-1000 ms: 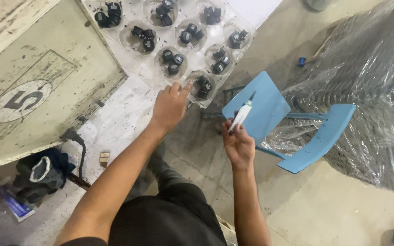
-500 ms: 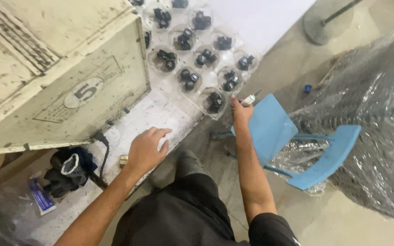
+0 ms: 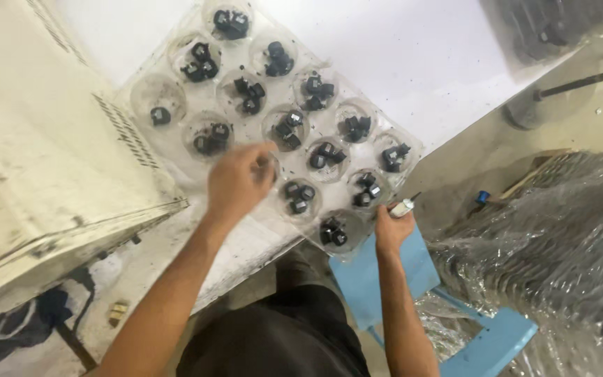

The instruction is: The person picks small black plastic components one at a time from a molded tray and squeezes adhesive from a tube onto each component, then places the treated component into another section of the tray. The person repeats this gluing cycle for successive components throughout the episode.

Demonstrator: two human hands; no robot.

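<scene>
A clear plastic tray (image 3: 176, 167) with round wells lies on a white table (image 3: 413, 49). Most wells hold small black parts (image 3: 324, 155). My left hand (image 3: 239, 183) is blurred and hovers over the tray's near middle, fingers curled at a well; whether it holds a part cannot be told. My right hand (image 3: 391, 229) rests at the tray's near right corner and grips a small white tube-like tool (image 3: 403, 207), its tip by the tray's edge.
A cream metal cabinet (image 3: 43, 174) stands at the left. Beside my right arm is a blue plastic chair (image 3: 378, 279), with crinkled clear plastic sheeting (image 3: 560, 258) heaped at the right. My dark-clothed lap (image 3: 273, 335) fills the bottom.
My left hand has risen from the table's near edge to the tray. The view has moved closer over the tray. My right hand still holds the white tool at the tray's corner.
</scene>
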